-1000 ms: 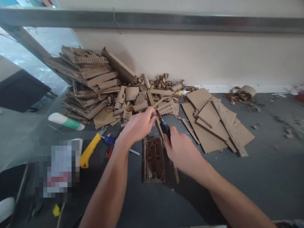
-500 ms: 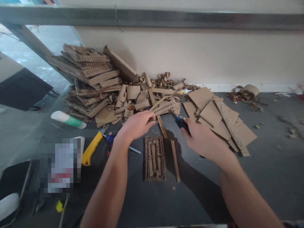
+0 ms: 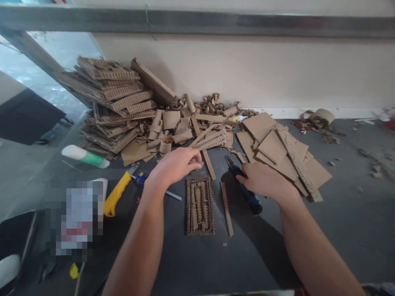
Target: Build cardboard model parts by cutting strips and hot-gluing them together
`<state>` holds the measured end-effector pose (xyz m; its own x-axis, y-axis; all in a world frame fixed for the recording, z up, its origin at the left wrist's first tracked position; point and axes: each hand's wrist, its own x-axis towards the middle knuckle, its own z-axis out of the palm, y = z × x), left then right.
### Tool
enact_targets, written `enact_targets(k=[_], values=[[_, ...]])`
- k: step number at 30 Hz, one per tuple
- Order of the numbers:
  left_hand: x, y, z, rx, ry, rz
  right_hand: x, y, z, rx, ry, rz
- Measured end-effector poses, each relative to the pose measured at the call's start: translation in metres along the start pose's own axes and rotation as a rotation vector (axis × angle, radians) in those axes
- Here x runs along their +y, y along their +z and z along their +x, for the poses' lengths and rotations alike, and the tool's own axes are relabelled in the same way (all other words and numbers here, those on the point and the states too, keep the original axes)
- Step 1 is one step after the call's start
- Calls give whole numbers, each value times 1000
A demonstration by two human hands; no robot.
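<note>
Bench: dark grey bench (image 3: 324, 230) against a cream wall, littered with brown corrugated cardboard offcuts (image 3: 182, 127).
Left hand: my left hand (image 3: 174, 166) hovers above the small rectangular cardboard lattice piece (image 3: 199, 206); fingers curled around a small cardboard bit I can't make out.
Right hand: my right hand (image 3: 265, 183) rests flat over the blue-and-black utility knife (image 3: 247, 189) lying on the bench, fingers loose, not clasping it.
Nearby: narrow cardboard strip (image 3: 226, 208) between lattice and knife; yellow-handled cutter (image 3: 117, 194) to the left.
</note>
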<state>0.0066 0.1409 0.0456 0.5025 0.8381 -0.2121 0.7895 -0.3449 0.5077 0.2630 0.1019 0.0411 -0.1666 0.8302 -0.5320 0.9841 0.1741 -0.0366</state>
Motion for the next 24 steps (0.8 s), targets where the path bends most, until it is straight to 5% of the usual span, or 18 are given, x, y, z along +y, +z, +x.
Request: enact_targets(k=[6, 9, 15, 24], values=[[5, 0, 1, -31, 45, -127, 0, 3, 1, 290, 19, 121], [13, -2, 0, -68, 113, -244, -9, 0, -2, 421, -118, 326], [25, -6, -3, -54, 203, -376, -31, -3, -11, 537, -435, 544], [20, -4, -5, 14, 170, -305, -34, -4, -12, 590, -460, 473]])
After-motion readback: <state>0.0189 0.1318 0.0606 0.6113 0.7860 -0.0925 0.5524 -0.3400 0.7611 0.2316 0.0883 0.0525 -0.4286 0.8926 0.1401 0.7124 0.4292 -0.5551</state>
